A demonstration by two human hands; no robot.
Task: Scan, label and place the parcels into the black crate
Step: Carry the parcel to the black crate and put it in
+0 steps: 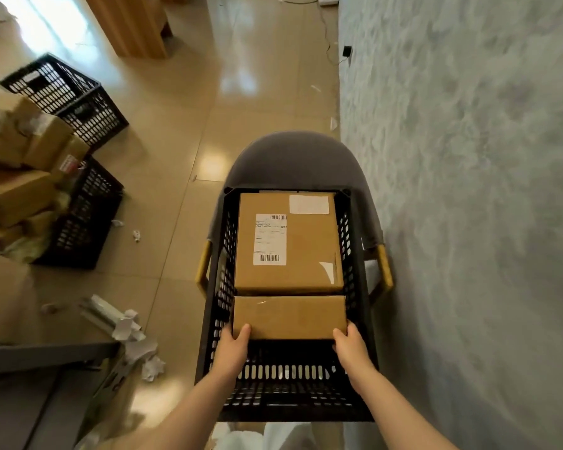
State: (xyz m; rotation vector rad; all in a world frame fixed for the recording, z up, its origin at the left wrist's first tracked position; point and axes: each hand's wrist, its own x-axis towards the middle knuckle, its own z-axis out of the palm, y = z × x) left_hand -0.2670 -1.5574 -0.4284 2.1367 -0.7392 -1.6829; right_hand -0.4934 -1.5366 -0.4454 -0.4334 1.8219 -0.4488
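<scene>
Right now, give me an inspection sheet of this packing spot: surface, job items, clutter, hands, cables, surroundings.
Surface: grey chair carrying the black crate, on a tiled floor.
Job's things: labelled parcel flat at the crate's far end; plain parcel just in front of it, held at both ends.
Clutter: crumpled paper scraps on the floor at left.
Hands: left hand and right hand each grip an end of the plain parcel.
Cables: thin cable with a plug beside the grey rug.
Surroundings: two more black crates and stacked boxes at left.
</scene>
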